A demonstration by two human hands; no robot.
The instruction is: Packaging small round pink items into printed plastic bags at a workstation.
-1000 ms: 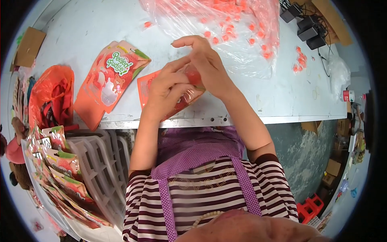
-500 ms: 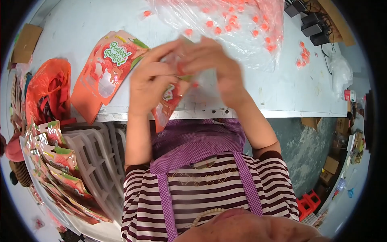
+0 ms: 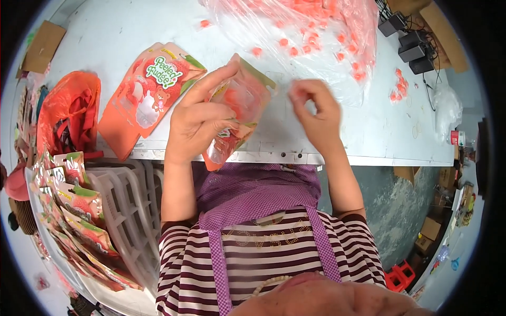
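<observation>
My left hand (image 3: 197, 118) grips a pink-and-green candy pouch (image 3: 250, 97) over the near edge of the table. The pouch is tilted, its top pointing away from me, and reddish pieces show through its clear part. To the right, apart from the pouch, my right hand (image 3: 321, 113) hovers with its fingers curled toward the thumb. Its fingertips are blurred, so anything pinched there cannot be made out. A stack of flat, printed pouches (image 3: 153, 89) lies left of my left hand.
Red candies (image 3: 295, 51) lie in and around a large clear plastic bag (image 3: 337, 79) at the back. More candies (image 3: 399, 87) and black power adapters (image 3: 414, 47) are farther right. At lower left, filled pouches (image 3: 84, 205) stand beside a white plastic basket (image 3: 124, 203), below an orange bag (image 3: 71, 116).
My right hand has moved right and away from the pouch, leaving its upper part in view. My left hand still grips the pouch. The view has shifted slightly.
</observation>
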